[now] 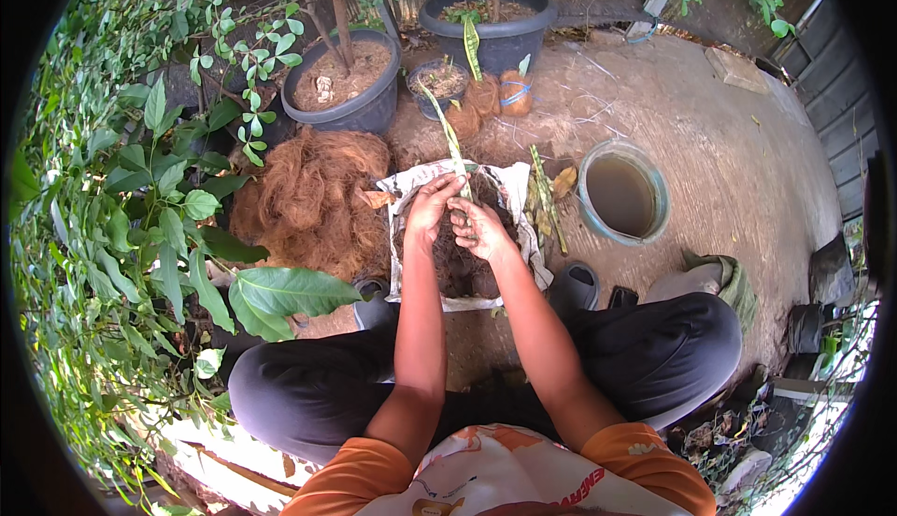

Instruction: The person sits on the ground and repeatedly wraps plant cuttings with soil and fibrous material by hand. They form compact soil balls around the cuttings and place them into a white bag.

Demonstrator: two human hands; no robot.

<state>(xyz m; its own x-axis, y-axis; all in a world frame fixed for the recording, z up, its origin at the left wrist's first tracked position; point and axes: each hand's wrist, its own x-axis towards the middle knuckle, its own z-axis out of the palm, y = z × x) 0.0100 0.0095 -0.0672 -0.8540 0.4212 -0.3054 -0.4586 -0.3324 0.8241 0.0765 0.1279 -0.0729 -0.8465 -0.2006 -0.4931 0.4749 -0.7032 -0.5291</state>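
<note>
Both hands meet over an opened white sack (pixel 408 180) that holds dark soil (pixel 458 273). Between them stands a long, narrow snake plant leaf (pixel 446 128), green with pale edges, tilted toward the upper left. My left hand (pixel 434 203) is closed around the leaf's lower part. Just below and to the right, my right hand (pixel 475 225) has its fingers curled at the leaf's base, thumb against it. The base itself is mostly hidden by my fingers.
Brown coconut fibre (pixel 318 198) lies heaped at left. A round bucket of murky water (pixel 668 200) stands at right, beside cut leaf pieces (pixel 544 189). Behind are large potted plants (pixel 346 96), a small pot (pixel 435 103) and fibre-wrapped cuttings (pixel 515 100). Leafy branches (pixel 280 301) hang in from the left.
</note>
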